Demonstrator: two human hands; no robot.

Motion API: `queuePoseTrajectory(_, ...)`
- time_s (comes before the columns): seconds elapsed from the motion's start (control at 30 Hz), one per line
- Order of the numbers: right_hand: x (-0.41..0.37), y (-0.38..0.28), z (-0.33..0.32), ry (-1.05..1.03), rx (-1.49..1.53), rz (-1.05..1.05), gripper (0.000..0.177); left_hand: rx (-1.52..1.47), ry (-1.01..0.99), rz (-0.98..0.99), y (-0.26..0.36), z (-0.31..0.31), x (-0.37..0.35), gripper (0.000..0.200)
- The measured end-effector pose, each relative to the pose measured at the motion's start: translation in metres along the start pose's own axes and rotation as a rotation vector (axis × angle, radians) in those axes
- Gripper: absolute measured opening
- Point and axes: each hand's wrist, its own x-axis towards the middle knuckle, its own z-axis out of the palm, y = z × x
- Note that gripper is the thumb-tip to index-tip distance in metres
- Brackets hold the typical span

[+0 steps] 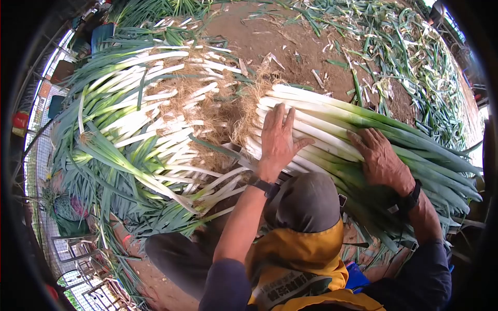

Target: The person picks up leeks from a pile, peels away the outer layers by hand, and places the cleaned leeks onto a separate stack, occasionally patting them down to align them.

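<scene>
A thick bundle of leeks (327, 116) lies across in front of me, its roots to the left and green leaves to the right. My left hand (280, 136) rests on the white stalks near the root end, fingers straight and thumb spread. Farther along, where white turns to green, my right hand (381, 158) lies over the bundle with its fingers slightly curved. Neither hand wraps round a stalk. Both wrists carry dark bands. Part of a flat metal piece (246, 161) shows beside the roots; the bundle's underside is hidden.
A large pile of leeks (150, 124) with tangled roots covers the left side. Loose green leaves (410, 67) are strewn over the brown soil (249, 33) at the upper right. My grey-clad knee (308, 202) rises close below the bundle. Wire mesh (36, 155) borders the far left.
</scene>
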Motion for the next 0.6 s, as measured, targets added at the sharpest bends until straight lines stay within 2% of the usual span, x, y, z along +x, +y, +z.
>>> queuePoseTrajectory(0.23,-0.002,-0.004,-0.002,0.0,-0.039,-0.041,0.078,-0.005,0.015,-0.025,0.004,-0.006,-0.005,0.1)
queuePoseTrajectory(0.33,0.003,-0.001,-0.005,-0.028,0.043,-0.006,0.077,0.002,-0.025,-0.034,0.005,-0.006,-0.001,0.101)
queuePoseTrajectory(0.6,0.001,0.004,0.006,-0.021,-0.105,-0.038,0.072,-0.009,-0.101,-0.078,0.007,-0.008,-0.002,0.107)
